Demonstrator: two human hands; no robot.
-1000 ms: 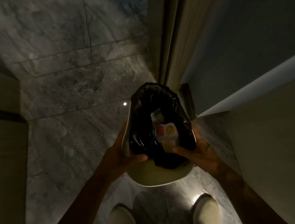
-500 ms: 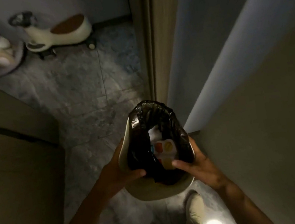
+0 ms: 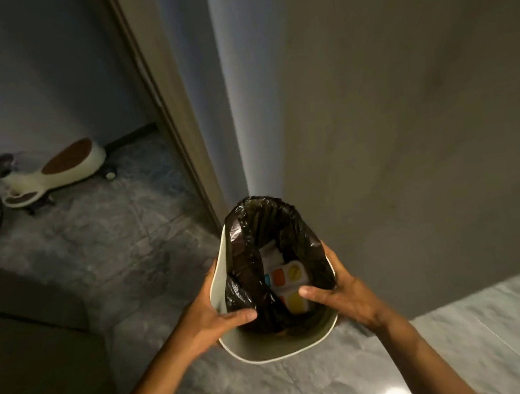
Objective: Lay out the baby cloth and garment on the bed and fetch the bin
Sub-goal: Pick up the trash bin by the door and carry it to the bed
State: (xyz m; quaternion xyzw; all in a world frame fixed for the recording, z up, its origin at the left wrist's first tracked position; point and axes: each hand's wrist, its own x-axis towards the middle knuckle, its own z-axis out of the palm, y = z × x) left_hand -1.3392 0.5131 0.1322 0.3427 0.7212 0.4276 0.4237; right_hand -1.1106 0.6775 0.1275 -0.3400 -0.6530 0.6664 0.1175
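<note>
- Both hands carry the bin (image 3: 279,341) off the floor, near centre: left hand (image 3: 213,317) and right hand (image 3: 346,297) wrap its sides, fingers pressed together, thumbs hooked over the rim.
- It is best kept level and clear of the right wall (image 3: 405,113).
- Smooth pale plastic; a crinkly black liner (image 3: 249,257) holds colourful packaging (image 3: 286,278).
- Glossy marble floor (image 3: 111,248); a ride-on toy (image 3: 49,173) sits far left.

The ride-on toy car (image 3: 49,175), out of sight a second ago, now sits lower along the far wall. The person's shoes are gone from view, and a stretch of grey floor (image 3: 484,326) opens rightward.
</note>
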